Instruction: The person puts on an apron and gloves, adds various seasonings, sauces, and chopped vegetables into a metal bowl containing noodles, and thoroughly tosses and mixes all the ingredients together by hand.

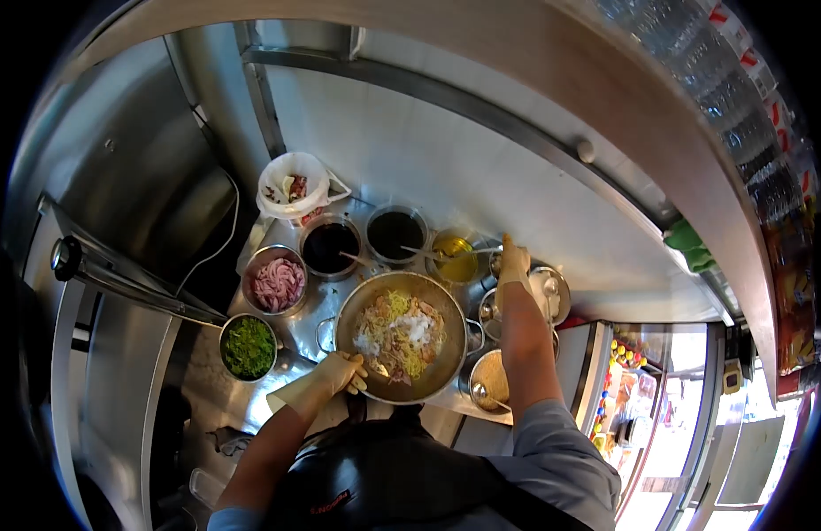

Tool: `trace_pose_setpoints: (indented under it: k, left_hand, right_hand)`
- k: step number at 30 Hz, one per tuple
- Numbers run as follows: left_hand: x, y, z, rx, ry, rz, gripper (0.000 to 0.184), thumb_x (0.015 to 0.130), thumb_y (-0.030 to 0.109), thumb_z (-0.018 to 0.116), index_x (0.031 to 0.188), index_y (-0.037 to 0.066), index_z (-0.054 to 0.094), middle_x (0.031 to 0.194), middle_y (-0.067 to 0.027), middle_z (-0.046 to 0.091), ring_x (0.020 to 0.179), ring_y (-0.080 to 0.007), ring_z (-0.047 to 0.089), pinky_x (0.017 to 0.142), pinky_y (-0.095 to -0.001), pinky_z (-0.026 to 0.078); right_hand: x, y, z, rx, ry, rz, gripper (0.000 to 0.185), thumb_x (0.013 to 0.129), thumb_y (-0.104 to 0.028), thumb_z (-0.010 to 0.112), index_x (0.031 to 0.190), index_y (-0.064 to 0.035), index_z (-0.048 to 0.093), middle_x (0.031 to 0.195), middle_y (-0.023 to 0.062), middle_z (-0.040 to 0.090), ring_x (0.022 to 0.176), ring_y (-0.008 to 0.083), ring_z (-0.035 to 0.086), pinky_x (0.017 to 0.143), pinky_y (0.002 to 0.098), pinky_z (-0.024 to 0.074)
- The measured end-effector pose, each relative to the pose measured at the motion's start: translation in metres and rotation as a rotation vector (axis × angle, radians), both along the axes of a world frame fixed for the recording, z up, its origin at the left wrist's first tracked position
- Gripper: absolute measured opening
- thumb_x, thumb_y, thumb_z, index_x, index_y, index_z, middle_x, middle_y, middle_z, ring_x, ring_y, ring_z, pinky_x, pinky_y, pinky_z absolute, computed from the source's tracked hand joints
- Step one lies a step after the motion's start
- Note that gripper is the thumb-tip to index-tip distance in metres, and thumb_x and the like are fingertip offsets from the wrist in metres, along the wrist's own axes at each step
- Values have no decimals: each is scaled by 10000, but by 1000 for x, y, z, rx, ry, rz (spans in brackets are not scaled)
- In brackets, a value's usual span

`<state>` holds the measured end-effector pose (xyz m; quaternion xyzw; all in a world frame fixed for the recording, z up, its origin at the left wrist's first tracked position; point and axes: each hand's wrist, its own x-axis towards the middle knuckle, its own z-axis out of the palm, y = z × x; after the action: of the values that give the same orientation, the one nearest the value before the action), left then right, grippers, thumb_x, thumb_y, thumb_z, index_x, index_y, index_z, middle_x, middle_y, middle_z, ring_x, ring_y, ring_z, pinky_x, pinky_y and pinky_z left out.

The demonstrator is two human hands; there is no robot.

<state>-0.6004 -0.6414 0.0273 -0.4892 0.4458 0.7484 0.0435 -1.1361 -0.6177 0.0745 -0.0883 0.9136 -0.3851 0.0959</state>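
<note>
A wide metal pan point(349, 292) with side handles stands in front of me. Inside it lies a mix of pale yellow shreds point(397, 332), with white powder point(418, 329) heaped on top. My left hand point(341, 372), in a pale glove, is at the near left rim with its fingers curled against the edge. My right hand point(515, 265), also gloved, reaches past the pan to the small metal containers point(493, 305) at the back right. It is beside a tub of yellow oil point(456, 264) holding a ladle. What its fingers touch is hidden.
Sliced red onion point(278, 285) and chopped green herbs point(249, 347) fill bowls at left. Two tubs of dark liquid point(331, 246) and a white-lined bin point(291, 203) stand behind. A container of tan crumbs point(490, 376) with a spoon sits at right. A metal wall point(464, 159) rises behind.
</note>
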Motion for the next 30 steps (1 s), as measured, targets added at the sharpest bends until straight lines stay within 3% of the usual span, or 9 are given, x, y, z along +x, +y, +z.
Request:
trace_pose_setpoints:
  k: [1, 6, 8, 12, 14, 16, 18, 24, 30]
  left_hand:
    - [0, 1, -1, -1, 6, 0, 468, 1129, 343, 593, 933, -55, 739, 761, -219, 769, 490, -280, 681, 460, -355, 566]
    - [-1, -1, 12, 10, -15, -5, 463, 1125, 364, 596, 944, -38, 736, 769, -198, 776, 506, -271, 695, 484, -349, 591]
    - [-2, -6, 15, -7, -50, -36, 465, 1128, 368, 591, 947, -37, 733, 773, -203, 776, 501, -275, 689, 484, -348, 588]
    - [-1, -5, 4, 58, 3, -27, 455, 1138, 327, 572, 944, -56, 723, 746, -217, 760, 466, -274, 658, 440, -350, 541]
    - [0, -7, 3, 65, 25, -48, 453, 1139, 321, 572, 937, -59, 716, 739, -221, 754, 468, -276, 660, 430, -354, 540]
    - [-1, -6, 5, 44, 20, -79, 448, 1138, 319, 574, 937, -57, 712, 746, -223, 755, 471, -276, 662, 437, -356, 552]
    - [-2, -6, 2, 63, 8, -52, 446, 1137, 321, 578, 945, -59, 713, 758, -226, 760, 478, -275, 663, 452, -350, 554]
    - [-1, -5, 13, 12, -11, -108, 459, 1135, 336, 576, 958, -62, 720, 791, -223, 776, 489, -262, 661, 463, -347, 528]
    - [-1, -5, 1, 13, 17, -94, 461, 1128, 346, 596, 968, -68, 718, 790, -250, 768, 506, -282, 683, 447, -353, 537]
  right_hand:
    - [-14, -10, -11, 177, 62, 79, 655, 950, -542, 711, 1193, 66, 738, 1094, 297, 774, 1066, 395, 752, 929, 499, 566]
    - [8, -21, -15, 7, 60, 117, 586, 957, -516, 629, 1079, 43, 753, 1097, 301, 769, 987, 466, 731, 935, 494, 558]
    - [58, -8, 40, -46, 174, 170, 465, 956, -425, 632, 1029, 17, 755, 1034, 277, 775, 924, 452, 740, 880, 492, 571]
    - [111, 28, 41, -208, 182, 467, 334, 1027, -321, 666, 1125, -24, 783, 934, 210, 790, 877, 336, 767, 794, 423, 577]
    - [138, 34, 38, -298, 436, 444, 300, 1061, -287, 675, 1145, -24, 794, 877, 137, 785, 756, 225, 736, 689, 381, 564]
    - [142, 33, 10, -457, -240, 323, 357, 1101, -369, 657, 1198, -42, 765, 819, 71, 747, 586, 130, 633, 541, 294, 520]
    - [146, 32, -24, -597, -339, 207, 399, 1128, -394, 605, 1221, -22, 719, 803, 80, 733, 591, 150, 641, 546, 289, 539]
    - [154, 60, -14, -777, -423, -68, 441, 1152, -411, 542, 1259, 4, 647, 842, 131, 731, 594, 169, 641, 552, 306, 548]
    - [167, 83, 15, -687, -246, 37, 435, 1159, -411, 529, 1235, -10, 682, 820, 101, 716, 609, 142, 635, 558, 291, 540]
